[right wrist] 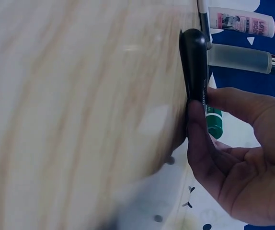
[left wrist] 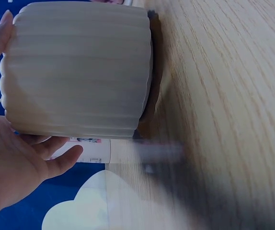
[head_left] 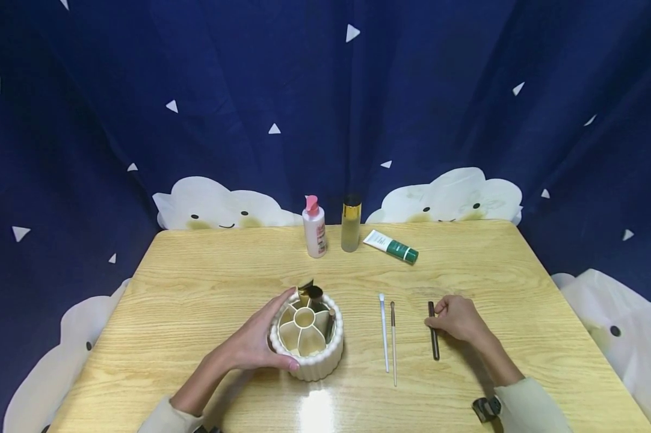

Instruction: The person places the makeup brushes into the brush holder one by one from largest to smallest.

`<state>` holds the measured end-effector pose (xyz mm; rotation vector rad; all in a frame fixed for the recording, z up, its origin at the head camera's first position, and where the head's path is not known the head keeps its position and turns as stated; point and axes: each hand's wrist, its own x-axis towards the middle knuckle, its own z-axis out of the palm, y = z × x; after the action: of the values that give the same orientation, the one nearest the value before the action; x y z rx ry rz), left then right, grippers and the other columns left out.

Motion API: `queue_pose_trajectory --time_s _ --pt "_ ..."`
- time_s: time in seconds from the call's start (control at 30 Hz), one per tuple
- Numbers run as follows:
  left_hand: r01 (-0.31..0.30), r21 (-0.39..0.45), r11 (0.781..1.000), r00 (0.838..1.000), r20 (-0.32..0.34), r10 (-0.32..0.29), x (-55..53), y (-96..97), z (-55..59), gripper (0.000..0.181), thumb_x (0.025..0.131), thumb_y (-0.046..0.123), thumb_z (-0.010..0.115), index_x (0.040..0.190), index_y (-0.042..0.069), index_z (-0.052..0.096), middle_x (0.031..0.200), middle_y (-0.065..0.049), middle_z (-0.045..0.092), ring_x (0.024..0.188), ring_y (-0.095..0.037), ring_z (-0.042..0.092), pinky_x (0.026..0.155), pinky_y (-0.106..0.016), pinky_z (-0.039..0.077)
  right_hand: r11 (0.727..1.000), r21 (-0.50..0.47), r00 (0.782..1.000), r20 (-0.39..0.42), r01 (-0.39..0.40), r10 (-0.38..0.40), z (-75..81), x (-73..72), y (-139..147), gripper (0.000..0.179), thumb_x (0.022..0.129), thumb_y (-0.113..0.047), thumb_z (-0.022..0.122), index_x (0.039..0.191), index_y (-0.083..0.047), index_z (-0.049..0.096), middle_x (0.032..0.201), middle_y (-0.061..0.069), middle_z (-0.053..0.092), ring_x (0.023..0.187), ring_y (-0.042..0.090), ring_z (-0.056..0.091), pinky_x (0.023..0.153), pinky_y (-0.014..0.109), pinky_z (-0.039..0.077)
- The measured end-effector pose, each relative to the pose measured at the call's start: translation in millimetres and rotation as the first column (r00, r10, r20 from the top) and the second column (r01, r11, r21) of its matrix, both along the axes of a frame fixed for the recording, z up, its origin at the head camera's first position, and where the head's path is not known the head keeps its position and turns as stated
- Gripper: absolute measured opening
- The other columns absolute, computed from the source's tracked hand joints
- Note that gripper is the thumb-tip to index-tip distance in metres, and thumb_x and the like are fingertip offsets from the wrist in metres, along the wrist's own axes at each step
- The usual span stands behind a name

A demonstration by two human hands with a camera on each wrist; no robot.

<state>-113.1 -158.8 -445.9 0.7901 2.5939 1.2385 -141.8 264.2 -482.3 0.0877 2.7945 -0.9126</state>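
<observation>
My left hand [head_left: 257, 343] spans the side of a cream ribbed brush holder [head_left: 317, 367], thumb at its front and fingers at its back rim. The holder has petal-shaped compartments round a central ring. A few brushes [head_left: 315, 293] with dark tips stand in its back and right compartments. In the left wrist view, the holder's ribbed wall [left wrist: 80, 67] fills the upper left. On the right, my right hand [head_left: 455, 319] pinches a slim black cosmetic pen [head_left: 434, 343] between thumb and fingers, low over the table. Small pale lettering marks the pen's barrel [right wrist: 195, 62] in the right wrist view.
Between the hands lie a white-handled brush [head_left: 384, 337] and a thinner brush [head_left: 393, 349]. A pink-topped pump bottle [head_left: 314, 234], a gold-collared bottle [head_left: 351, 231] and a green-and-white tube [head_left: 391, 246] sit at the back of the wooden table [head_left: 212, 264]. A blue curtain [head_left: 249, 78] hangs behind.
</observation>
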Motion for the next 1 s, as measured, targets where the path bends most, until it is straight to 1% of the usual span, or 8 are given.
queue_pose_trajectory --time_s 0.2,0.37,0.5,0.67,0.8,1.0 --pt "-0.001 -0.004 1.000 1.000 0.003 0.001 0.1 0.0 -0.4 0.125 0.053 0.051 0.087 0.152 0.028 0.015 0.153 -0.014 0.032 0.138 -0.037 0.033 0.109 -0.063 0.030 1.000 -0.004 1.000 0.030 0.000 0.000 2.4 -2.0 -3 0.023 0.075 -0.014 0.073 0.082 0.002 0.058 0.059 0.005 0.064 0.051 0.013 0.058 0.046 0.024 0.046" --pt "-0.004 0.001 1.000 1.000 0.011 0.004 0.2 -0.1 0.5 0.125 0.053 0.051 0.087 0.152 0.028 0.015 0.153 -0.014 0.032 0.138 -0.037 0.033 0.109 -0.063 0.030 1.000 -0.023 0.999 0.041 0.001 0.000 3.6 -2.0 -5 0.021 0.075 -0.013 0.071 0.082 0.003 0.059 0.060 0.006 0.065 0.052 0.015 0.059 0.047 0.026 0.048" --pt "-0.006 -0.004 1.000 1.000 0.013 0.006 0.4 0.0 0.9 0.125 0.053 0.050 0.087 0.152 0.029 0.014 0.153 -0.014 0.031 0.138 -0.038 0.033 0.109 -0.064 0.029 0.998 -0.060 0.999 0.035 0.001 0.001 8.6 -1.0 -8 0.026 0.076 -0.016 0.073 0.088 0.004 0.061 0.068 0.006 0.065 0.057 0.015 0.060 0.051 0.025 0.048" --pt "-0.007 -0.001 1.000 1.000 0.016 0.007 0.4 -0.1 1.2 0.125 0.053 0.050 0.088 0.152 0.030 0.014 0.153 -0.015 0.032 0.138 -0.038 0.033 0.109 -0.064 0.030 0.990 -0.142 1.000 0.017 0.003 -0.001 19.7 -0.2 -17 0.030 0.078 -0.016 0.071 0.097 0.005 0.060 0.073 0.005 0.066 0.061 0.016 0.063 0.054 0.024 0.052" --pt "-0.004 0.007 1.000 1.000 0.017 0.004 0.1 0.0 1.3 0.125 0.053 0.050 0.088 0.152 0.029 0.015 0.153 -0.014 0.032 0.138 -0.037 0.033 0.109 -0.064 0.030 0.979 -0.205 0.999 -0.031 0.001 -0.008 28.4 1.3 -24 0.030 0.080 -0.013 0.069 0.101 0.006 0.059 0.076 0.007 0.067 0.062 0.015 0.064 0.054 0.023 0.054" --pt "0.000 0.001 1.000 1.000 0.005 0.000 0.0 0.2 1.4 0.126 0.053 0.052 0.087 0.153 0.029 0.013 0.154 -0.015 0.030 0.139 -0.038 0.032 0.109 -0.064 0.029 0.968 -0.252 0.986 -0.163 -0.010 -0.032 38.5 4.4 -36 0.028 0.082 -0.010 0.068 0.104 0.006 0.059 0.086 0.010 0.067 0.069 0.007 0.059 0.058 0.017 0.053"
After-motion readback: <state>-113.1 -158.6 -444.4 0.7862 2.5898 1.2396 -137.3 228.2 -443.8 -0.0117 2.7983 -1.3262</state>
